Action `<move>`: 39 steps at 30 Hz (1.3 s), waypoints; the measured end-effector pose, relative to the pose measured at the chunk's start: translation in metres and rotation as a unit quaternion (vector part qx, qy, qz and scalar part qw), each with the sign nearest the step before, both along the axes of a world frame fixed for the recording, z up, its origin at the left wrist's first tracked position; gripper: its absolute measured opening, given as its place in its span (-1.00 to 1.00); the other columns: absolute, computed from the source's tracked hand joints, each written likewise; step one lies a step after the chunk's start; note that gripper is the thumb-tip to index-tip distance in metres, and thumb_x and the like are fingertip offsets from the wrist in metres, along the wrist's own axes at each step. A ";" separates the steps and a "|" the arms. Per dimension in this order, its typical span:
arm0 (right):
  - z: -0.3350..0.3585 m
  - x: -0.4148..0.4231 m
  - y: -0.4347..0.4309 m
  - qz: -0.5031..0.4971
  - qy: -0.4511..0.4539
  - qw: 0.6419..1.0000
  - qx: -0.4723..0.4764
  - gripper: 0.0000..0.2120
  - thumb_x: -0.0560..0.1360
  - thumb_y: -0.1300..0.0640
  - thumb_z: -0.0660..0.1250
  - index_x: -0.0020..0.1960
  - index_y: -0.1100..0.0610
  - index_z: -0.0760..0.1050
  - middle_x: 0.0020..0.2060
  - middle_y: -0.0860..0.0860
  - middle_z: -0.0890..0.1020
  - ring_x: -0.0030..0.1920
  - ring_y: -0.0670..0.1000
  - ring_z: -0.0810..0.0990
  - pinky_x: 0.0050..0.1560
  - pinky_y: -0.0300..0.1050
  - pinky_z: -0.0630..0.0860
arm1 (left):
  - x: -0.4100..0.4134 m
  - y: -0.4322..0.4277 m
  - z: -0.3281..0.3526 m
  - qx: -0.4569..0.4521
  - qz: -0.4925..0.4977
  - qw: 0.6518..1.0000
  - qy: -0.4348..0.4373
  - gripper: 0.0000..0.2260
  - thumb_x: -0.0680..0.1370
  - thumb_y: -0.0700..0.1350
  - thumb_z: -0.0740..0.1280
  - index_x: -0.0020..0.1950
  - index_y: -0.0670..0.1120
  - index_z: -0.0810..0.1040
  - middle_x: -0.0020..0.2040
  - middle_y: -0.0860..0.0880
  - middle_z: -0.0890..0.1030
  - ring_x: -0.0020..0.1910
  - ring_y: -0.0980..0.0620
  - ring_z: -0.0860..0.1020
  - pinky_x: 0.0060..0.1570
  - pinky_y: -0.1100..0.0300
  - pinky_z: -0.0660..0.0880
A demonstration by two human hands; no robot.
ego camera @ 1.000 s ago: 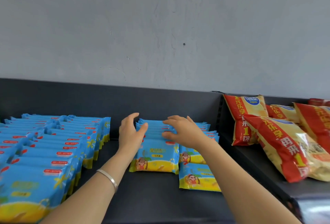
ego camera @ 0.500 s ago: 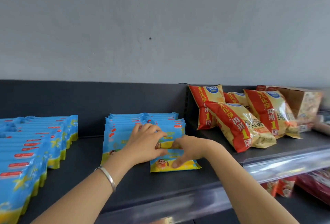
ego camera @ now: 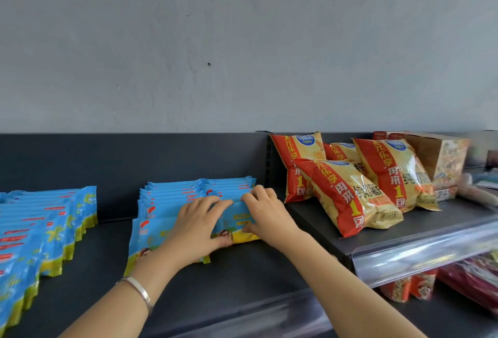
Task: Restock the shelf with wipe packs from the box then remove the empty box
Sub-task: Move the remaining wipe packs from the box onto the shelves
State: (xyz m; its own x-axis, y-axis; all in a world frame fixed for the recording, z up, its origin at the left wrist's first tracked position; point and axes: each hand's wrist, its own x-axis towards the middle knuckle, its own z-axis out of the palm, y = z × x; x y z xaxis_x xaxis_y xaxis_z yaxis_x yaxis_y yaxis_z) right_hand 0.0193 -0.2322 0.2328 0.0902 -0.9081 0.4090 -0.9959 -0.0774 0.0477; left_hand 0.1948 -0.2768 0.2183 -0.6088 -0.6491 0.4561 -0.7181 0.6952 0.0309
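Observation:
Blue and yellow wipe packs (ego camera: pixel 172 197) stand in two leaning rows at the middle of the dark shelf (ego camera: pixel 242 273). My left hand (ego camera: pixel 196 227) lies over the front pack of the left row, fingers stretched toward the right row. My right hand (ego camera: pixel 265 212) grips the front wipe pack (ego camera: pixel 237 220) of the right row, fingers over its top edge and thumb at its lower edge. No box for the wipe packs is in view.
More rows of wipe packs (ego camera: pixel 40 230) fill the shelf's left side. Red and yellow snack bags (ego camera: pixel 347 197) and a cardboard carton (ego camera: pixel 442 165) sit on the neighbouring shelf at right. A clear price rail (ego camera: pixel 420 251) runs along that shelf's front edge.
My view has swung left and lower since a second ago. Both hands came forward from the rows' tops to the front packs, and my right hand now holds the front right pack upright against its row.

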 end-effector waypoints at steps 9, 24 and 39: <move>0.006 -0.023 -0.011 0.003 -0.419 0.905 -0.072 -0.50 0.51 0.09 0.36 0.40 0.02 0.30 0.29 0.00 0.37 0.26 -0.01 0.39 0.11 -0.24 0.41 | -0.008 -0.002 -0.003 -0.086 0.084 0.993 -0.014 -0.29 0.42 0.22 0.35 0.49 0.08 0.17 0.39 0.06 0.25 0.44 -0.04 0.18 0.38 -0.06 0.02; 0.007 -0.025 -0.048 -0.057 -0.666 0.743 -0.024 -0.77 0.61 0.18 0.15 -0.05 0.18 0.57 -0.15 0.10 0.65 -0.06 0.07 0.67 0.03 0.04 0.61 | -0.028 -0.015 0.000 -0.013 0.137 0.990 -0.033 -0.18 0.41 0.32 0.29 0.52 0.14 -0.06 0.52 0.05 0.04 0.51 0.00 0.00 0.45 -0.08 -0.09; 0.032 -0.023 -0.080 -0.114 -0.375 0.920 0.033 -0.92 0.52 0.07 0.30 -0.02 0.01 0.56 -0.11 -0.01 0.62 -0.12 0.00 0.62 -0.08 -0.01 0.62 | -0.026 -0.016 -0.001 -0.042 0.109 0.993 0.003 -0.22 0.39 0.32 0.30 0.50 0.15 0.03 0.48 0.10 0.13 0.47 0.04 0.09 0.44 0.04 -0.03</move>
